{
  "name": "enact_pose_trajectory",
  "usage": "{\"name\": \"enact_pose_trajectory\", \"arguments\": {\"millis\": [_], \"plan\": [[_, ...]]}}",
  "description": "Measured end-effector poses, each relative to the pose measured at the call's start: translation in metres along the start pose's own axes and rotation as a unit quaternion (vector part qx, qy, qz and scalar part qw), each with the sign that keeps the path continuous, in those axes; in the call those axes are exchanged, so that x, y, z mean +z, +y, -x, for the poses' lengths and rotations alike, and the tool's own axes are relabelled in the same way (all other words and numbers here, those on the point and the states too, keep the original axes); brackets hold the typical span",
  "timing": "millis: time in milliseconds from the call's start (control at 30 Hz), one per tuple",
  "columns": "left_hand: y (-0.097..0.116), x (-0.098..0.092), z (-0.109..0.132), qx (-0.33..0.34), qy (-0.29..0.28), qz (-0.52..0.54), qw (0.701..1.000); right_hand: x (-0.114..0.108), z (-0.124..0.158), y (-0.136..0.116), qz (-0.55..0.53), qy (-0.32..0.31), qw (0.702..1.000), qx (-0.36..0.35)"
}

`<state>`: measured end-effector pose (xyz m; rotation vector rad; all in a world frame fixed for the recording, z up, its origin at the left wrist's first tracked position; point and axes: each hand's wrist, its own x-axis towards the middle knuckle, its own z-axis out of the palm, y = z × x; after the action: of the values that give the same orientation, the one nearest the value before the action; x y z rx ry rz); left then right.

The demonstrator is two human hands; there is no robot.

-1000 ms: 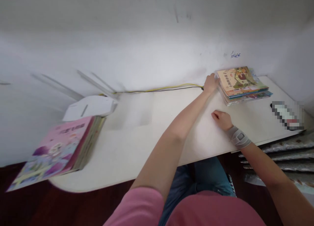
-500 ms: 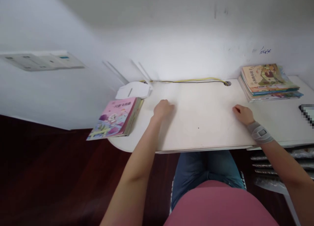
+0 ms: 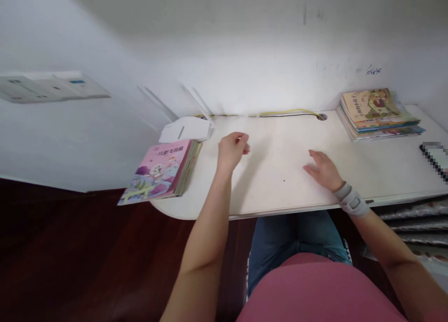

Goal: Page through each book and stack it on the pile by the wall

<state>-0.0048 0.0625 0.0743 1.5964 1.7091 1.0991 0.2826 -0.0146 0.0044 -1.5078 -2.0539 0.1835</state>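
Note:
I sit at a white desk [image 3: 280, 191]. My left hand [image 3: 231, 149] hovers over its middle-left part with the fingers loosely curled and nothing in them. It is nearest a stack of books with a pink cover [image 3: 161, 171] that overhangs the desk's left edge. My right hand [image 3: 324, 170], with a grey wrist strap, rests flat on the desk, fingers spread and holding nothing. A second stack of picture books [image 3: 378, 113] lies at the far right corner, away from both hands.
A white router [image 3: 185, 128] with antennas stands behind the pink stack, against the wall. A yellow and black cable [image 3: 287, 113] runs along the desk's back edge to a hole. A blurred-out object [image 3: 436, 156] lies at the right edge. Dark red floor lies to the left.
My left hand drew back from the far-right book stack to the desk's middle-left and has lifted slightly. My right hand slid a little leftward and spread its fingers. The view swung left.

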Motion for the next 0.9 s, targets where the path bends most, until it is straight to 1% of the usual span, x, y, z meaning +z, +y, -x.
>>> {"name": "enact_pose_trajectory", "arguments": {"millis": [67,133,200,233,267,333,400,433,467,500,533,567,600,633,667,700,767,833,900], "plan": [[0.032,0.017,0.024,0.014,-0.047,0.146,0.988,0.019,0.0,-0.03,-0.06,0.049,0.997,0.002],[0.062,0.031,0.05,0.037,-0.1,0.252,0.962,0.032,-0.002,-0.053,-0.112,0.098,0.989,0.017],[0.084,0.037,0.074,0.061,-0.132,0.324,0.935,0.034,-0.004,-0.063,-0.136,0.159,0.977,0.035],[0.09,0.037,0.084,0.071,-0.137,0.349,0.924,0.03,-0.004,-0.063,-0.136,0.187,0.972,0.036],[0.091,0.035,0.092,0.08,-0.129,0.367,0.918,0.023,-0.003,-0.059,-0.127,0.211,0.969,0.031],[0.082,0.027,0.102,0.085,-0.083,0.375,0.919,0.002,0.002,-0.046,-0.088,0.242,0.966,-0.001],[0.06,0.019,0.106,0.065,-0.025,0.326,0.943,-0.023,0.013,-0.028,-0.02,0.252,0.967,-0.038],[0.047,0.017,0.108,0.049,-0.006,0.272,0.961,-0.033,0.021,-0.02,0.025,0.243,0.968,-0.053],[0.034,0.017,0.109,0.033,0.0,0.197,0.98,-0.041,0.029,-0.012,0.069,0.215,0.972,-0.066],[0.022,0.018,0.111,0.017,-0.005,0.102,0.995,-0.046,0.038,-0.005,0.106,0.176,0.976,-0.077],[0.012,0.021,0.112,0.0,-0.017,-0.006,1.0,-0.048,0.046,0.001,0.139,0.131,0.978,-0.084],[0.004,0.025,0.115,-0.019,-0.036,-0.115,0.993,-0.047,0.054,0.006,0.165,0.083,0.979,-0.088],[-0.001,0.029,0.117,-0.037,-0.057,-0.213,0.975,-0.044,0.061,0.011,0.185,0.036,0.978,-0.088],[-0.004,0.034,0.12,-0.053,-0.078,-0.291,0.952,-0.04,0.067,0.014,0.199,-0.009,0.976,-0.085],[-0.006,0.038,0.122,-0.066,-0.099,-0.347,0.93,-0.036,0.071,0.018,0.209,-0.048,0.973,-0.08],[-0.007,0.041,0.124,-0.073,-0.116,-0.382,0.914,-0.033,0.074,0.021,0.215,-0.082,0.97,-0.076],[-0.006,0.044,0.127,-0.073,-0.145,-0.413,0.896,-0.028,0.078,0.025,0.217,-0.13,0.965,-0.072],[-0.006,0.044,0.127,-0.07,-0.162,-0.423,0.889,-0.027,0.079,0.028,0.214,-0.149,0.963,-0.073],[-0.006,0.039,0.125,-0.068,-0.171,-0.418,0.889,-0.028,0.079,0.028,0.21,-0.148,0.964,-0.073]]}}
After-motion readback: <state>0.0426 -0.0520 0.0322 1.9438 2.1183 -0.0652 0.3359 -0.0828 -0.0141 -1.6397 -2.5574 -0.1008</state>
